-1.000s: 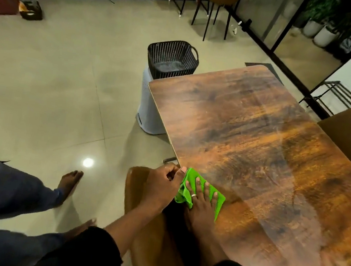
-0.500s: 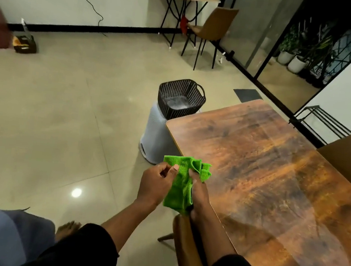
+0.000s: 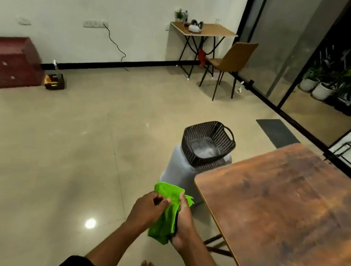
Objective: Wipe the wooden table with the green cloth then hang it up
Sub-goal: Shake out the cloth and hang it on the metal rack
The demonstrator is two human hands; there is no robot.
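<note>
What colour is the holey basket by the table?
The woven handled basket is black; the head view shows it best.

The bright green fabric cloth (image 3: 165, 217) hung crumpled above the floor, gripped between the left hand (image 3: 146, 210) and right hand (image 3: 182, 226), just left of the mottled brown rectangular wooden table (image 3: 293, 215) on the right.

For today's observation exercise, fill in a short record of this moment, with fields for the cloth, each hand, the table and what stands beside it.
cloth: green cloth, bunched, held above the floor, off the table
left hand: left hand grips the cloth
right hand: right hand grips the cloth
table: wooden table, right of the hands
beside table: dark basket on a white unit
stage: cloth not yet hung up
</note>
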